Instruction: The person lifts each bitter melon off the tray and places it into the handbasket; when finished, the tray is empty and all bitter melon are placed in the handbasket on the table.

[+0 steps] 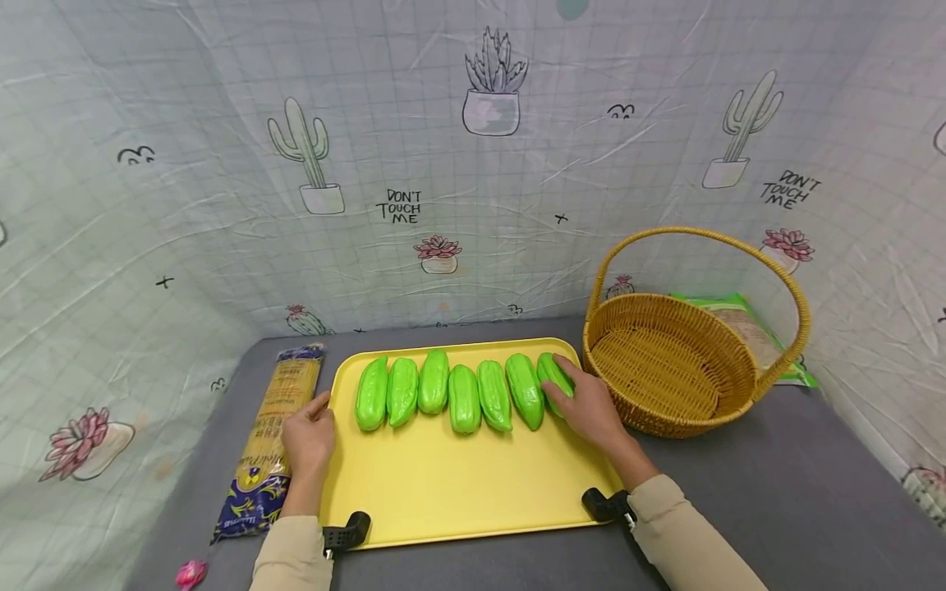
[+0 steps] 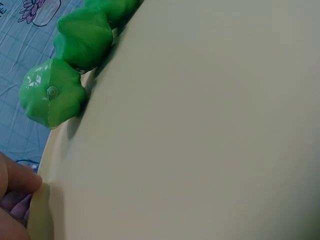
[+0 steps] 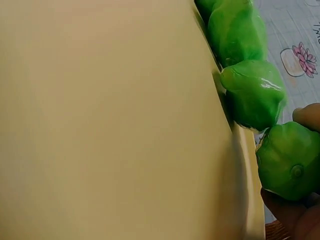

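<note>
The right hand (image 1: 587,406) had its fingers (image 3: 306,116) curled around the rightmost green gourd (image 1: 554,376), gripping it at the right end of a row of seven on the yellow tray (image 1: 443,484). The next gourd (image 1: 524,391) lay just beside it, touching. The left hand (image 1: 309,439) rested at the tray's left rim, its fingers (image 2: 20,182) loosely bent against the edge and pinching nothing. Just left of that hand lay a long packet of noodles (image 1: 269,443) on the grey tabletop (image 1: 776,509). To the right of the tray stood a wicker basket (image 1: 676,361) with a tall handle, a green packet (image 1: 746,324) behind it.
</note>
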`<action>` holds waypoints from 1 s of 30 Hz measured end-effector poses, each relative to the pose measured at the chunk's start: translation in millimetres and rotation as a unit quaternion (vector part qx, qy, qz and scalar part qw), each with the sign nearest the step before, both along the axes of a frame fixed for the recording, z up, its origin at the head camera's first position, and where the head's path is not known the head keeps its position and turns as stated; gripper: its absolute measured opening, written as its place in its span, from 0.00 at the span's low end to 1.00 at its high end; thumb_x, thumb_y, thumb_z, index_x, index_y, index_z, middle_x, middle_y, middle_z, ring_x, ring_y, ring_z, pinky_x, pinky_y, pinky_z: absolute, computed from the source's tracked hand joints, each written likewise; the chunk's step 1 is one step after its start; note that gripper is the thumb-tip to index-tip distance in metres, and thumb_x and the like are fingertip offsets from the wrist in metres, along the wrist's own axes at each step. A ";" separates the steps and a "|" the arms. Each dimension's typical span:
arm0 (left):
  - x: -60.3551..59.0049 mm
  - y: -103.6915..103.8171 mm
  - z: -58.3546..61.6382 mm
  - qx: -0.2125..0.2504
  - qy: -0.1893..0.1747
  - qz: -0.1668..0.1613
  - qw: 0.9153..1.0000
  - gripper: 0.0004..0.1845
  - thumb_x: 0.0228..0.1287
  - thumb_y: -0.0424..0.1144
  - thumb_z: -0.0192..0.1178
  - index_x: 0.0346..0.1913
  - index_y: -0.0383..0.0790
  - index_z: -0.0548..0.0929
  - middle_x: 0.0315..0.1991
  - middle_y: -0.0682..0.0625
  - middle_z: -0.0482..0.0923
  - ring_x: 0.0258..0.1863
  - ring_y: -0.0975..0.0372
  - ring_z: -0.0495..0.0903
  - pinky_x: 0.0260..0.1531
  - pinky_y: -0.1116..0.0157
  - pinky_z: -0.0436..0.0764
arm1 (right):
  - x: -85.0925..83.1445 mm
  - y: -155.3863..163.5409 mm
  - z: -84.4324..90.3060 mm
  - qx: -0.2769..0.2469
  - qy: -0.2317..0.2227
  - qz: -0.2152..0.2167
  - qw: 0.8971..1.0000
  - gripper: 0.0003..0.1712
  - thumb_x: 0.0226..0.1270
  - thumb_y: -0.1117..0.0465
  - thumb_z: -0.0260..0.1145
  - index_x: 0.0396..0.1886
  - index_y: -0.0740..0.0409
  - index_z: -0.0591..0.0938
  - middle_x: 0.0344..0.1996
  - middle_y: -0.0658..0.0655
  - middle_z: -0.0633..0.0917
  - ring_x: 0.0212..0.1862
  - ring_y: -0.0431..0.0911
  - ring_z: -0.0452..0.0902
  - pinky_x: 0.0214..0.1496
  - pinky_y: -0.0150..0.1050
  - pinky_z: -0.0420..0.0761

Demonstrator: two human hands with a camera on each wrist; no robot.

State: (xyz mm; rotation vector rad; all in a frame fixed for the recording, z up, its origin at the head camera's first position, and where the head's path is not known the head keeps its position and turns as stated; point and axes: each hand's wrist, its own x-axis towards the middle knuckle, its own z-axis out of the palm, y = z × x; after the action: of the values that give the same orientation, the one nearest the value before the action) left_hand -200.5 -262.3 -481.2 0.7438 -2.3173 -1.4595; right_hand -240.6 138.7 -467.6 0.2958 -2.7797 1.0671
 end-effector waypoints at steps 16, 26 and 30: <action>-0.4 -0.3 -3.5 -0.017 0.008 0.005 1.000 0.21 0.74 0.29 0.49 0.66 0.30 0.78 0.65 0.31 0.76 0.68 0.40 0.75 0.64 0.47 0.77 | 12.1 -3.8 21.8 -0.029 0.050 0.019 0.998 0.34 0.75 0.51 0.64 0.75 0.58 0.71 0.35 0.65 0.87 0.26 0.44 0.76 0.30 0.39 0.75; 0.3 0.6 -4.1 -0.024 0.009 0.013 1.000 0.21 0.74 0.29 0.49 0.66 0.30 0.78 0.64 0.31 0.77 0.67 0.40 0.75 0.63 0.46 0.77 | 19.6 8.3 47.9 -0.065 0.077 0.019 0.995 0.34 0.76 0.52 0.64 0.77 0.56 0.68 0.62 0.71 0.81 0.29 0.51 0.81 0.28 0.35 0.77; 0.0 1.2 -4.6 -0.025 0.011 0.014 1.000 0.21 0.75 0.29 0.49 0.66 0.30 0.78 0.65 0.31 0.77 0.66 0.40 0.76 0.62 0.46 0.78 | 19.7 21.0 52.8 -0.074 0.084 0.005 0.994 0.34 0.76 0.54 0.64 0.77 0.56 0.68 0.45 0.71 0.86 0.26 0.45 0.76 0.26 0.34 0.76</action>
State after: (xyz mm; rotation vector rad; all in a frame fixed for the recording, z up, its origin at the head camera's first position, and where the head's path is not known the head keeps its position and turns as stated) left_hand -200.5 -261.1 -485.8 0.7400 -2.3080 -1.3865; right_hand -221.0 159.7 -414.8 0.3627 -2.5390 1.1858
